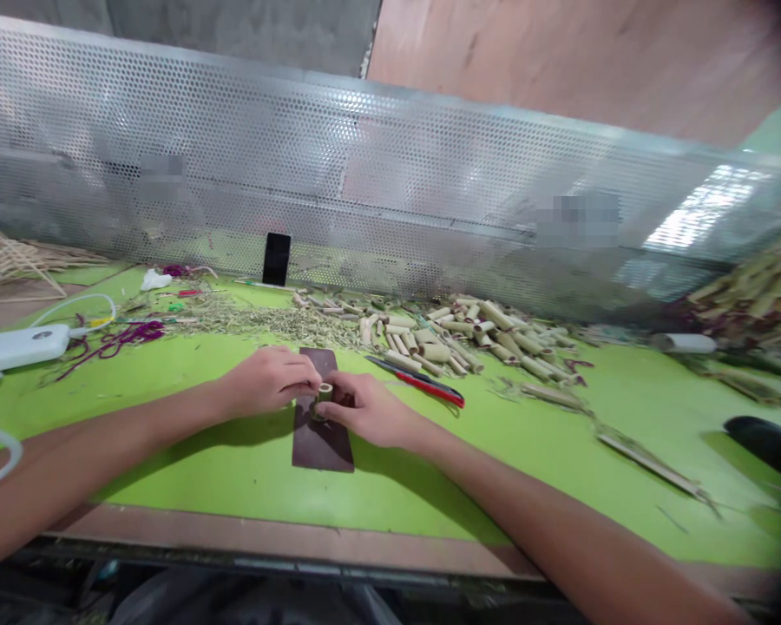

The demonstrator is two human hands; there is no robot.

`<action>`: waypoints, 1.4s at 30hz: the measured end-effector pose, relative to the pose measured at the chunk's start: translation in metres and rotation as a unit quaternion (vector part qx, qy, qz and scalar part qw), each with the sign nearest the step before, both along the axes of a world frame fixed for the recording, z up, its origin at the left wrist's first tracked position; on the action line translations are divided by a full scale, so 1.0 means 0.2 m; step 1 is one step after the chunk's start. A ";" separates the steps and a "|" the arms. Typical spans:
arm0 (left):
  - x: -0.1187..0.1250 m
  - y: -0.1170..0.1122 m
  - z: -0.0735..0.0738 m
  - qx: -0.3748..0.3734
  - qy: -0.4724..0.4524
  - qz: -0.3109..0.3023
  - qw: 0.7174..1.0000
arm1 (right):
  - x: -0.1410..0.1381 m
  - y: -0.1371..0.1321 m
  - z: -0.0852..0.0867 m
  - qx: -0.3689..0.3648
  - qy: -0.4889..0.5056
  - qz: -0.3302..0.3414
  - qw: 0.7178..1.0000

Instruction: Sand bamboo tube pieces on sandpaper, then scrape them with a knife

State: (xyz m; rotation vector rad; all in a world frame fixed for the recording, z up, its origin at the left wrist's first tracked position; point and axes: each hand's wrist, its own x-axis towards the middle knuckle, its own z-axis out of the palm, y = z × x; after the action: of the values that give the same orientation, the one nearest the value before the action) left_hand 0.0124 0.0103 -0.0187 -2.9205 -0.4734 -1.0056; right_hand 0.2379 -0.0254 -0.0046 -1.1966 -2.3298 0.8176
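A short bamboo tube (pixel 325 391) stands upright on a dark brown sheet (pixel 322 453), which looks like sandpaper. My right hand (pixel 376 410) grips the tube from the right, thumb in front and fingers curled behind. From the left, my left hand (pixel 270 380) reaches in with its fingers drawn together, their tips at the tube's upper left side. Whether something small sits in those fingertips is hidden. Just beyond my right hand lies a red and black utility knife (pixel 429 389).
Behind my hands lie a heap of cut bamboo tubes (pixel 436 351) and scattered shavings (pixel 260 314). A phone (pixel 277 259) leans on the perforated metal screen (pixel 377 191). At left are a white power strip (pixel 19 347) and purple cord (pixel 136 332). A black object (pixel 764 444) sits at right.
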 end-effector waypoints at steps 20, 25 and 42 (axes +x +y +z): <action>0.01 0.00 0.04 -0.053 0.006 0.098 0.994 | 0.06 0.10 -0.02 -0.124 0.173 0.014 0.977; -0.04 0.07 0.06 -0.087 -0.036 0.120 0.988 | 0.12 0.16 -0.03 -0.121 0.201 -0.065 0.970; -0.05 0.05 0.07 -0.319 -0.040 0.080 0.944 | 0.06 0.09 -0.04 -0.081 0.156 -0.012 0.984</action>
State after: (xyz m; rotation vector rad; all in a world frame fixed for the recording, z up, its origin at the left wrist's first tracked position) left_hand 0.0032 0.0205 -0.0044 -3.2928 -1.2295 -1.1183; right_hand 0.2501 -0.0064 -0.0125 -1.0678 -2.0239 1.1174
